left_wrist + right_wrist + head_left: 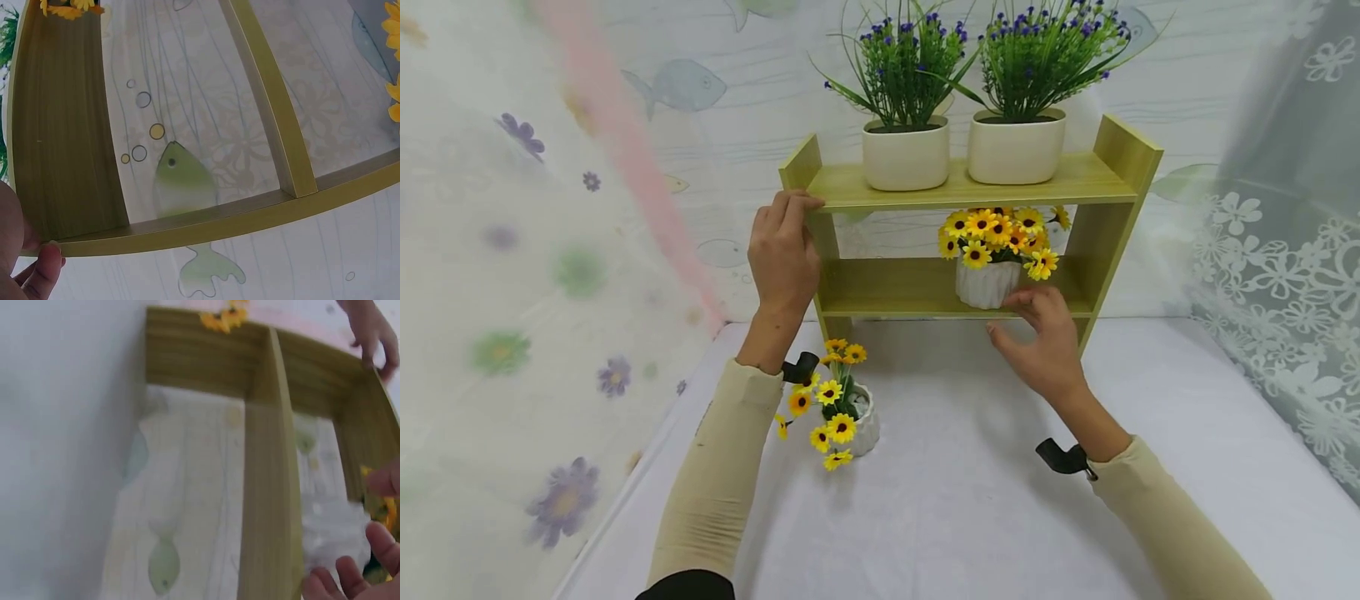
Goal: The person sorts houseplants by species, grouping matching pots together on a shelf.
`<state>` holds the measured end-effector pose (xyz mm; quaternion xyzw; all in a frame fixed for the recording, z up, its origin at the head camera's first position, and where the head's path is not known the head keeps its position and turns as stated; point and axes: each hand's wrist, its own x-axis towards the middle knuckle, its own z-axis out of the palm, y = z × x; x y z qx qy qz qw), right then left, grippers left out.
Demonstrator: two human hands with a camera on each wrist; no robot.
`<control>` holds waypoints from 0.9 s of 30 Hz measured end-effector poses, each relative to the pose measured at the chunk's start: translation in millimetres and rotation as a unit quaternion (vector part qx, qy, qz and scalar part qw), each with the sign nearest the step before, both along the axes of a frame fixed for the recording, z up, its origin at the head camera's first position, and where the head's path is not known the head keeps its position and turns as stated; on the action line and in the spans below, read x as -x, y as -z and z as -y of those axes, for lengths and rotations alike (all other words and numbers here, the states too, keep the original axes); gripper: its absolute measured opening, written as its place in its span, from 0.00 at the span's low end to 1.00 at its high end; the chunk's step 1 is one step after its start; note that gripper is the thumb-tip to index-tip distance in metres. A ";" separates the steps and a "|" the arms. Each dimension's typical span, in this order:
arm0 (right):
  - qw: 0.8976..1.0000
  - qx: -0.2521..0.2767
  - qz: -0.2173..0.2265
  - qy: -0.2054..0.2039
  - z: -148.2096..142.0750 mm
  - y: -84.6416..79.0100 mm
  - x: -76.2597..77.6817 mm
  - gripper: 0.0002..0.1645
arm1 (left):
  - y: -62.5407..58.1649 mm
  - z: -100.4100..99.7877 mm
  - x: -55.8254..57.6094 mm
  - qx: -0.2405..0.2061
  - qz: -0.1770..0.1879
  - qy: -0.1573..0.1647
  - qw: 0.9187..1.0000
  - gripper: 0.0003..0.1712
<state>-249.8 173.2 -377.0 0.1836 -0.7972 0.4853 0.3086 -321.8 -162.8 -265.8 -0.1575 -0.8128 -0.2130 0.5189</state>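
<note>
My left hand (784, 254) grips the upper left corner of a small wooden shelf (917, 287); in the left wrist view its fingertips (47, 262) pinch the board's edge. A white ribbed pot (987, 285) of yellow artificial flowers (996, 233) stands on the middle board, toward the right. Beside this pot is my right hand (1045, 342), its fingertips right at the pot's lower right side and its thumb spread apart below. The right wrist view shows the same pot (331, 531) between the hand and the board.
Two cream pots (906, 158) of purple-flowered plants stand on the top board. A second pot (867, 421) of yellow flowers leans outward on the white tablecloth (940, 500), near the left forearm. Patterned curtains (1285, 275) hang around the table.
</note>
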 end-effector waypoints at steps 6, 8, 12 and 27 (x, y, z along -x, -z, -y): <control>0.998 -0.035 -0.049 0.003 27.0 22.6 -11.9 0.16 | 0.8 -0.3 0.3 0.002 0.001 0.000 1.000 0.19; 0.997 -0.044 -0.057 -0.022 36.8 30.9 -13.4 0.16 | 0.8 -0.3 0.3 0.000 -0.001 -0.001 1.000 0.19; 0.993 -0.070 -0.063 -0.069 56.2 46.0 -15.6 0.18 | -0.1 -0.6 0.5 -0.002 -0.002 0.001 1.000 0.20; 0.968 -0.169 0.021 -0.184 127.2 75.4 -35.6 0.19 | -0.3 -1.7 -0.4 -0.003 0.002 -0.003 1.000 0.19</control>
